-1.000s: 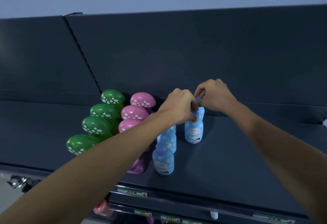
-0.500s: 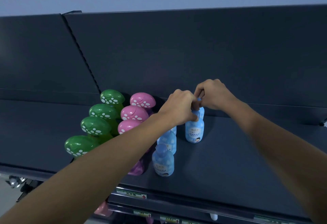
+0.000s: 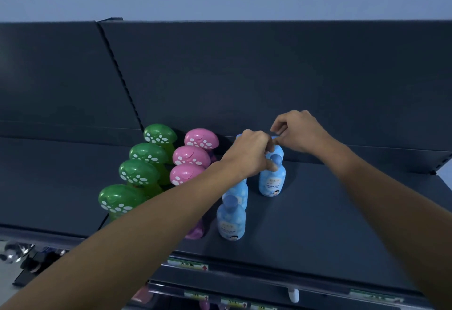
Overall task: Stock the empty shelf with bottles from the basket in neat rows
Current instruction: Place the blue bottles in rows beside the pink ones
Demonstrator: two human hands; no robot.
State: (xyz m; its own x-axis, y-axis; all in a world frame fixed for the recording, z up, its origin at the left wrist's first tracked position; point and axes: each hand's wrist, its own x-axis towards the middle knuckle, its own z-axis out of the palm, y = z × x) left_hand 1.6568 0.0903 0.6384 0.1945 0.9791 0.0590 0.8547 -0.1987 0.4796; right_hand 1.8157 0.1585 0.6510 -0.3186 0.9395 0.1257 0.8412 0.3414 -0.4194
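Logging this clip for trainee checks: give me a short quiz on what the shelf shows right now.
1. True or false: the green bottles stand left of the pink bottles.
2. How many green caps show? A two, B four, C six.
3. Fill in: the left hand pinches the cap of a ___.
Key: 1 true; 2 B; 3 blue bottle.

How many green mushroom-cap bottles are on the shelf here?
4, in one front-to-back row left of the pink bottles: front green bottle, second green bottle, third green bottle, back green bottle. None looks hidden.
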